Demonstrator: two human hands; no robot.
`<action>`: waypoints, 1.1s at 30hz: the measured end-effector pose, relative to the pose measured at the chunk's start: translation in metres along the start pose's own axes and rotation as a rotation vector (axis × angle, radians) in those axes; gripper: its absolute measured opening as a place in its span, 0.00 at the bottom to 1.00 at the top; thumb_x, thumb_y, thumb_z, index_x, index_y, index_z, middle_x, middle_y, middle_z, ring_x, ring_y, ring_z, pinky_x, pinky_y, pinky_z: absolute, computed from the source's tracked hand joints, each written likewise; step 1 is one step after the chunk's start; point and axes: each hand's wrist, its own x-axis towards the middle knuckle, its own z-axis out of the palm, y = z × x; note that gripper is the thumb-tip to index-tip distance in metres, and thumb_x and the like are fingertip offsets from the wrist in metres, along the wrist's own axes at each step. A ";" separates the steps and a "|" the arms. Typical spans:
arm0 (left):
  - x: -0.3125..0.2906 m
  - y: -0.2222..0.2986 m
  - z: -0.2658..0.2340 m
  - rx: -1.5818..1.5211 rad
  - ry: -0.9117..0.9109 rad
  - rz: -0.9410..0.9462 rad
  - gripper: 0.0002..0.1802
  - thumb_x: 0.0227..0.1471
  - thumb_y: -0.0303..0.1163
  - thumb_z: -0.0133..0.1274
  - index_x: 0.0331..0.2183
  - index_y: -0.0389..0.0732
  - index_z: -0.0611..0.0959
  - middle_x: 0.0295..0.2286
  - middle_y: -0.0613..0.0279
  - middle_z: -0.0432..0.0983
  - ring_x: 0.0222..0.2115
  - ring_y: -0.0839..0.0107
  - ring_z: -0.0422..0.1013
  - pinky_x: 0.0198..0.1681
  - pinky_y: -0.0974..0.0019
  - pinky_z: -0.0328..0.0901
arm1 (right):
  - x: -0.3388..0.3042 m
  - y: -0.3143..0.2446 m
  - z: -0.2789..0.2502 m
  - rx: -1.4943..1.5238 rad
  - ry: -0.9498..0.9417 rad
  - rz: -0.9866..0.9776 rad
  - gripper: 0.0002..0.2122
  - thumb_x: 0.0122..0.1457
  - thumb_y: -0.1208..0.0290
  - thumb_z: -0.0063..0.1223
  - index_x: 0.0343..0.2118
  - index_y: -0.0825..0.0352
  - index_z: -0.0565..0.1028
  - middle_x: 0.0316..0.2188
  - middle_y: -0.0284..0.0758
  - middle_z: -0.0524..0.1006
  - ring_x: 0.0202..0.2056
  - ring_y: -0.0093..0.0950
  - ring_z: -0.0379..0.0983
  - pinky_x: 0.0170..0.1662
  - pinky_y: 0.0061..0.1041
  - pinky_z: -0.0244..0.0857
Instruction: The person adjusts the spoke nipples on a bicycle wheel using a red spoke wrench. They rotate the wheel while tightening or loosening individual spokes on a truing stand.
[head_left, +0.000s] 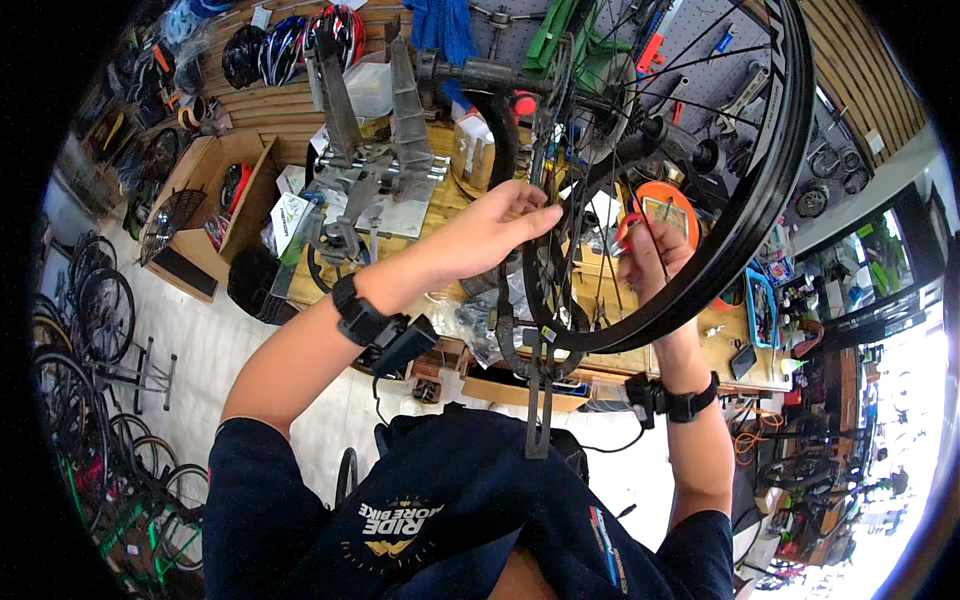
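One small red piece (pixel 628 224) seems pinched in the right grip (pixel 655 250) beside the spokes (pixel 705 67); whether anything is held in the curled left grip (pixel 508 220) cannot be told. The wheel (pixel 787 140), raised near the counter (pixel 735 312), is best kept steady throughout.

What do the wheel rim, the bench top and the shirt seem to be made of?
Wheel rim: black with a low sheen, perhaps coated metal or carbon; the look leaves that open. Bench top: probably smooth-finished wood, from its yellow-brown colour. Shirt: dark, matte fabric, judging by its soft folds and dull surface.
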 end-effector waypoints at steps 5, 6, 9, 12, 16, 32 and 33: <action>-0.019 0.012 0.022 -0.149 0.016 -0.009 0.29 0.62 0.51 0.45 0.48 0.34 0.72 0.39 0.63 0.72 0.40 0.75 0.66 0.45 0.70 0.62 | -0.028 -0.020 -0.007 0.225 -0.144 0.252 0.05 0.63 0.70 0.53 0.37 0.65 0.74 0.27 0.28 0.74 0.25 0.16 0.70 0.27 0.13 0.62; -0.025 0.015 0.025 -0.155 -0.032 -0.036 0.31 0.62 0.53 0.44 0.51 0.34 0.70 0.40 0.64 0.71 0.42 0.75 0.66 0.45 0.70 0.61 | -0.041 -0.021 -0.003 0.388 -0.119 0.397 0.05 0.62 0.70 0.53 0.37 0.65 0.74 0.28 0.30 0.75 0.29 0.20 0.72 0.32 0.17 0.65; -0.027 0.014 0.042 -0.196 0.008 -0.119 0.32 0.60 0.54 0.47 0.49 0.33 0.71 0.36 0.65 0.70 0.36 0.77 0.65 0.40 0.73 0.61 | -0.059 -0.022 0.005 0.374 -0.184 0.419 0.07 0.63 0.70 0.53 0.38 0.68 0.74 0.32 0.32 0.75 0.33 0.24 0.73 0.40 0.22 0.66; -0.025 0.034 0.044 -0.133 0.021 -0.199 0.36 0.56 0.57 0.52 0.46 0.30 0.70 0.28 0.66 0.70 0.28 0.79 0.64 0.31 0.75 0.60 | -0.062 -0.028 0.011 0.519 -0.042 0.486 0.06 0.61 0.71 0.55 0.37 0.68 0.74 0.32 0.31 0.75 0.33 0.24 0.73 0.39 0.22 0.67; -0.012 0.027 0.050 -0.166 -0.014 -0.170 0.35 0.54 0.57 0.55 0.41 0.30 0.71 0.27 0.63 0.73 0.27 0.79 0.67 0.28 0.75 0.60 | -0.060 -0.020 0.003 0.520 -0.176 0.488 0.07 0.63 0.75 0.49 0.43 0.69 0.70 0.37 0.35 0.75 0.38 0.26 0.75 0.41 0.22 0.70; -0.004 0.022 0.040 -0.057 -0.077 -0.142 0.36 0.49 0.63 0.56 0.34 0.33 0.78 0.25 0.61 0.74 0.26 0.76 0.68 0.30 0.74 0.63 | -0.015 -0.063 0.007 -0.103 -0.520 0.348 0.11 0.63 0.69 0.46 0.42 0.71 0.75 0.27 0.26 0.72 0.27 0.15 0.63 0.31 0.17 0.59; -0.005 0.023 0.039 -0.070 -0.079 -0.151 0.35 0.49 0.63 0.56 0.34 0.34 0.78 0.25 0.62 0.74 0.26 0.76 0.68 0.29 0.74 0.63 | -0.014 -0.063 0.013 -0.151 -0.530 0.276 0.12 0.64 0.68 0.46 0.43 0.71 0.76 0.28 0.27 0.73 0.28 0.15 0.64 0.33 0.18 0.61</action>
